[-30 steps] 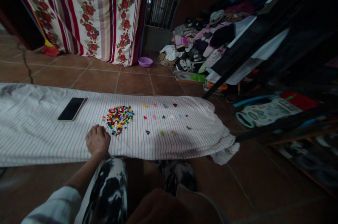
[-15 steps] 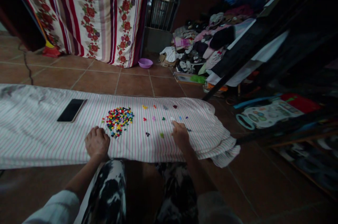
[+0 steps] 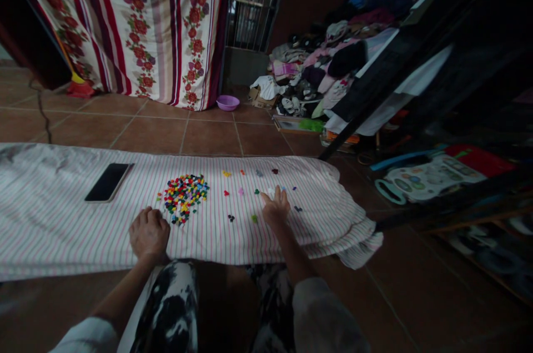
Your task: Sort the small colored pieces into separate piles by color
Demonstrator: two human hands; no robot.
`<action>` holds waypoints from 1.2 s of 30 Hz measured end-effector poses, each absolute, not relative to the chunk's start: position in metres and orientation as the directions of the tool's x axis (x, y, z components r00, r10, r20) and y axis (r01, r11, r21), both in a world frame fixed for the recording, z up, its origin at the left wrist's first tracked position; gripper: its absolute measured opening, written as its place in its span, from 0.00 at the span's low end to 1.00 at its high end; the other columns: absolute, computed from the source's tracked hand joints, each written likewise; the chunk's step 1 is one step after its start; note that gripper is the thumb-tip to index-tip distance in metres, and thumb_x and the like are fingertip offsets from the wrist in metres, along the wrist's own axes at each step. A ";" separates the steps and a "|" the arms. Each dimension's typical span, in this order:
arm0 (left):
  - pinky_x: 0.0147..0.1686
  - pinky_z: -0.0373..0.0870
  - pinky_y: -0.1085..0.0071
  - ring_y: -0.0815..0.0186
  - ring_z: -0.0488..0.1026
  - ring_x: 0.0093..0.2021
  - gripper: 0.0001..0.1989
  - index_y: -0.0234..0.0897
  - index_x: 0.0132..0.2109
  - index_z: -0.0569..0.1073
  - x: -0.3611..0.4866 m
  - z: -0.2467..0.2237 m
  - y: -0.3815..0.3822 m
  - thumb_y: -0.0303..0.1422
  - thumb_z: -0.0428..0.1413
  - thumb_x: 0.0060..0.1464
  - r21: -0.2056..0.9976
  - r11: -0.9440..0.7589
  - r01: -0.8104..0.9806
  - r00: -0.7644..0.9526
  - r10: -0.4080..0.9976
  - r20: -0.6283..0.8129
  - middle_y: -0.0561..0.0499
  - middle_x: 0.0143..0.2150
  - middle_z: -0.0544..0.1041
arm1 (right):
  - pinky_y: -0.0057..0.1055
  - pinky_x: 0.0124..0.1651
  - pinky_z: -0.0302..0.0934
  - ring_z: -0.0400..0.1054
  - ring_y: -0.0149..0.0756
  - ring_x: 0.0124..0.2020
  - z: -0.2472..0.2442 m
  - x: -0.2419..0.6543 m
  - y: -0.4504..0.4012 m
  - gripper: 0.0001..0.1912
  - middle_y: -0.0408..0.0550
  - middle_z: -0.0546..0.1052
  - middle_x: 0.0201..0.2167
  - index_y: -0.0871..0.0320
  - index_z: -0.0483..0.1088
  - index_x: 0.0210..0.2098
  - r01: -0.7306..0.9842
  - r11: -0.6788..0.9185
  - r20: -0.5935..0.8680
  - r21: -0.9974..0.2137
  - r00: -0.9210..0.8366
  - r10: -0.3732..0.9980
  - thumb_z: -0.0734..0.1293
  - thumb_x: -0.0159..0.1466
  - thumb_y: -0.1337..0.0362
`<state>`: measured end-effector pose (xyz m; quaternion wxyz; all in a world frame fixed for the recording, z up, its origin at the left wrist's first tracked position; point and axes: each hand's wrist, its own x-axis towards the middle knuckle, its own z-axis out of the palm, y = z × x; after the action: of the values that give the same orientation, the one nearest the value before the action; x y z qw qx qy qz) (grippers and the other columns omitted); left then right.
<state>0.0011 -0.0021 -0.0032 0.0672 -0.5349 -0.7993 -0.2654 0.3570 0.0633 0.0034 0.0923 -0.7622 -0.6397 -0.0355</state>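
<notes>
My left hand (image 3: 149, 232) rests on the striped cloth with its fingers curled under; nothing shows in it. Just beyond it lies a heap of small multicoloured pieces (image 3: 183, 196), too small to make out their kind. My right hand (image 3: 276, 208) is over the cloth, thumb and fingers apart, by some white pieces (image 3: 271, 192). Around it lie small colour groups: dark green (image 3: 256, 191), light green (image 3: 254, 218), pink (image 3: 240, 191), red (image 3: 226, 193), black (image 3: 231, 218), yellow (image 3: 226, 174), grey (image 3: 259, 173), dark red (image 3: 275, 171) and dark blue (image 3: 294, 188).
A phone (image 3: 108, 182) lies left of the heap on the striped cloth (image 3: 83, 231). Beyond are the tiled floor (image 3: 208, 136), a purple basin (image 3: 227, 102), a floral curtain (image 3: 162, 31) and piled clothes (image 3: 316, 67). A dark post (image 3: 353, 125) slants at the right.
My right hand's fingers have spread apart beside the white pieces, and the hand has shifted slightly left. My left hand stays resting on the cloth; the whole view has shifted slightly.
</notes>
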 end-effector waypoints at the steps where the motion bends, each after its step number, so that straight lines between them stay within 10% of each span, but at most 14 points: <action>1: 0.53 0.61 0.54 0.51 0.67 0.54 0.12 0.34 0.43 0.72 0.001 -0.004 -0.002 0.31 0.49 0.54 0.343 0.288 0.894 -0.414 0.824 0.388 0.38 0.52 0.73 | 0.50 0.59 0.51 0.44 0.57 0.69 0.003 0.358 0.064 0.26 0.53 0.57 0.68 0.47 0.72 0.56 0.980 -0.174 0.183 -0.093 0.189 0.965 0.59 0.60 0.68; 10: 0.54 0.60 0.56 0.53 0.66 0.56 0.11 0.35 0.43 0.71 -0.001 -0.008 -0.002 0.31 0.48 0.56 0.328 0.293 0.898 -0.412 0.822 0.393 0.39 0.53 0.72 | 0.45 0.59 0.54 0.52 0.55 0.65 0.007 0.368 0.064 0.25 0.57 0.65 0.62 0.56 0.74 0.54 0.976 -0.175 0.233 -0.132 0.202 0.951 0.58 0.60 0.70; 20: 0.53 0.60 0.57 0.53 0.67 0.54 0.12 0.34 0.43 0.72 0.001 -0.003 -0.002 0.31 0.47 0.57 0.322 0.313 0.894 -0.424 0.822 0.381 0.39 0.52 0.73 | 0.38 0.55 0.57 0.65 0.41 0.49 0.017 0.332 0.036 0.14 0.51 0.76 0.40 0.56 0.71 0.22 0.873 0.227 0.464 -0.431 -0.002 0.886 0.58 0.59 0.72; 30: 0.54 0.60 0.57 0.53 0.66 0.56 0.12 0.33 0.43 0.73 -0.002 -0.009 0.000 0.28 0.48 0.56 0.358 0.292 0.887 -0.428 0.813 0.395 0.37 0.52 0.73 | 0.31 0.47 0.63 0.72 0.36 0.44 0.016 0.238 0.004 0.16 0.48 0.79 0.41 0.54 0.74 0.43 0.692 0.336 0.127 -0.639 -0.335 0.934 0.56 0.67 0.64; 36: 0.55 0.60 0.54 0.51 0.64 0.58 0.12 0.33 0.45 0.73 -0.004 -0.012 0.000 0.26 0.49 0.54 0.379 0.264 0.887 -0.412 0.825 0.388 0.37 0.54 0.73 | 0.30 0.46 0.65 0.72 0.36 0.41 0.005 0.194 0.015 0.18 0.50 0.78 0.40 0.56 0.73 0.49 0.686 0.374 0.208 -0.625 -0.315 0.926 0.57 0.66 0.65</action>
<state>-0.0036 0.0002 -0.0120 0.0562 -0.5395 -0.7931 -0.2770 0.1944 0.0149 0.0046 0.2763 -0.5157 -0.7813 0.2173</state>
